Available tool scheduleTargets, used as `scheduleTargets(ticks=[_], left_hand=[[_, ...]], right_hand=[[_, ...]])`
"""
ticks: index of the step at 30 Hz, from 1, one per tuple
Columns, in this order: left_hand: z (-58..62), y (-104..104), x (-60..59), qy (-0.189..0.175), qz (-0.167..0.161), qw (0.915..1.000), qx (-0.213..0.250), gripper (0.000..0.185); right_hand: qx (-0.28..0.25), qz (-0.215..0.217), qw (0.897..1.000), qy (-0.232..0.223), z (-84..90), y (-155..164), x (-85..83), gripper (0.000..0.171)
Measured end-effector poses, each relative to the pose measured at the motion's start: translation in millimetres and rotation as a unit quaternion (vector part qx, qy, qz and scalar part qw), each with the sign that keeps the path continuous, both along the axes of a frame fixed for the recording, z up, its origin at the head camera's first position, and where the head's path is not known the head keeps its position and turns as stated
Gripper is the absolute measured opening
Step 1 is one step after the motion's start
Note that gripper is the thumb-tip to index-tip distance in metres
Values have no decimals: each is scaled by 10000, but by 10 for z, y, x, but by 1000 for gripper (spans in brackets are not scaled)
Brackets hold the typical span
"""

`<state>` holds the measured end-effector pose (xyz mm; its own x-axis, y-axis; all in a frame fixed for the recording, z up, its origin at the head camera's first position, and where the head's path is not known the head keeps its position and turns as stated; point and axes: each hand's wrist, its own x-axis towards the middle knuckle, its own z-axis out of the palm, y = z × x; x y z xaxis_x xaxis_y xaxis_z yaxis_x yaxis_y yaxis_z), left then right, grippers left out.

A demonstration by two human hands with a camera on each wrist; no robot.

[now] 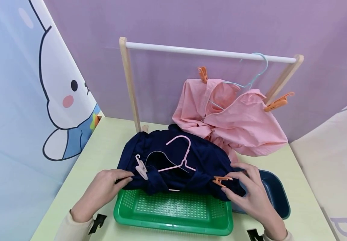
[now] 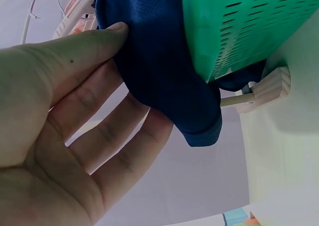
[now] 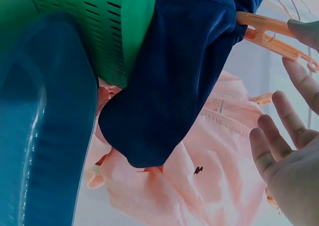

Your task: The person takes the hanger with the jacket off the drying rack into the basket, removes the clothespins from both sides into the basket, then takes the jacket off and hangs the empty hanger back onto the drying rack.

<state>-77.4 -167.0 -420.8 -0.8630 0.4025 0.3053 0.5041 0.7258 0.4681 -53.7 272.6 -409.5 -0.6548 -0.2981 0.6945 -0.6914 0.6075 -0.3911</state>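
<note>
A navy blue garment (image 1: 203, 157) lies over the back of a green basket (image 1: 173, 227), with a pink hanger (image 1: 181, 164) inside its neckline. My left hand (image 1: 105, 187) pinches the garment's left side, thumb in front and fingers behind the cloth in the left wrist view. Close by, a pale pink clothespin (image 1: 141, 168) is clipped on that shoulder. On the other shoulder sits an orange clothespin (image 3: 266, 34). The thumb and index finger of my right hand (image 1: 252, 190) are at its two handles, while the other fingers are spread.
Behind stands a rack with a white rod (image 1: 185, 50) and wooden legs. A pink jacket (image 1: 246, 124) hangs from it on a light blue hanger (image 1: 258, 75), with orange clothespins (image 1: 277, 103) at its shoulders. A dark blue tub (image 1: 277, 194) stands right of the basket.
</note>
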Motion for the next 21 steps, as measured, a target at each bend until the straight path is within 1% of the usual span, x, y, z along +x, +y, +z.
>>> scheduleTargets(ticks=[8, 16, 21], left_hand=[[-10, -3, -5, 38, -37, 10000, 51, 19], [-5, -3, -2, 15, -52, 10000, 71, 18], [-4, -11, -4, -16, -36, 10000, 82, 18]], right_hand=[[-14, 78, 9998, 191, 1, -21, -25, 39], [-50, -4, 9993, 365, -8, -26, -22, 40], [-116, -23, 9991, 404, 74, -17, -19, 41]])
